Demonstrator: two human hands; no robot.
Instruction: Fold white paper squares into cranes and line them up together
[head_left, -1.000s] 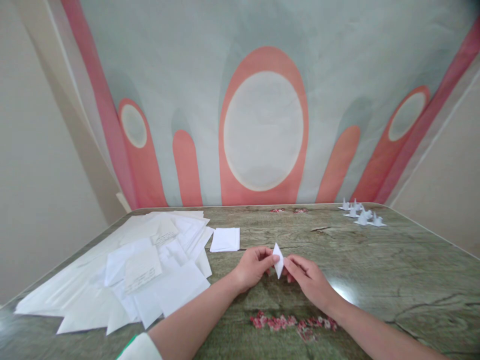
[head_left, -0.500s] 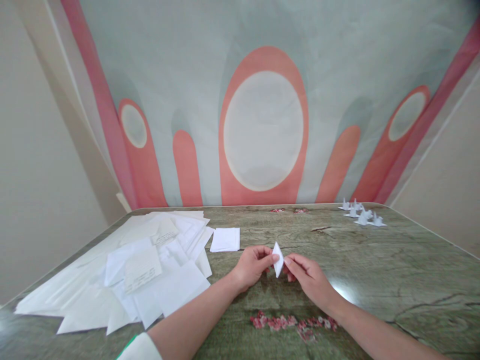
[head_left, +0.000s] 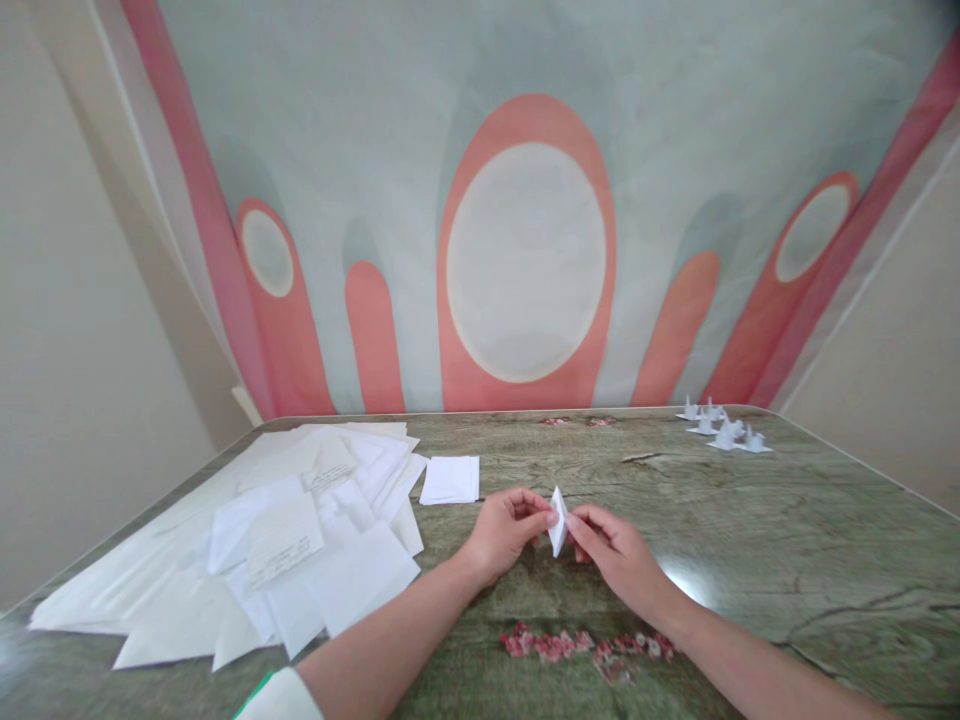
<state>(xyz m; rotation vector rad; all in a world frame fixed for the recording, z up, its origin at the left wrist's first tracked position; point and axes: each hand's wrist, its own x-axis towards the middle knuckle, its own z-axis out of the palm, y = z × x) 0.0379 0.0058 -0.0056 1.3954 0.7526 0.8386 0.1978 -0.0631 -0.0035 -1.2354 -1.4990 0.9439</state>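
White paper (head_left: pixel 559 506), folded small into a narrow diamond, held upright between both hands above the wood-look table (head_left: pixel 825 540). Gripped on its left side by the left hand (head_left: pixel 506 535), thumb laid across the near face, other fingers curled behind and partly hidden. Met at the right corner by the right hand (head_left: pixel 619 555), thumb and forefinger brought together and, by the look of it, clamped lightly on the edge.

Looks like a folding step in hand, partway through, with thin layers being worked at the side. Seems to call next for a steady left pinch, a light touch from the right fingertips, and edges lined up before pressing any crease.

Compared with half a second ago, turned slightly and shifted a touch rightward, showing a slimmer face; otherwise nearly the same placing of both hands.

Farther back and to the left, a stack of square papers (head_left: pixel 450 480); just beside it, a spread of loose sheets (head_left: pixel 360 580). Well apart, near the far right corner, small paper figures (head_left: pixel 727 434) in a cluster, untouched
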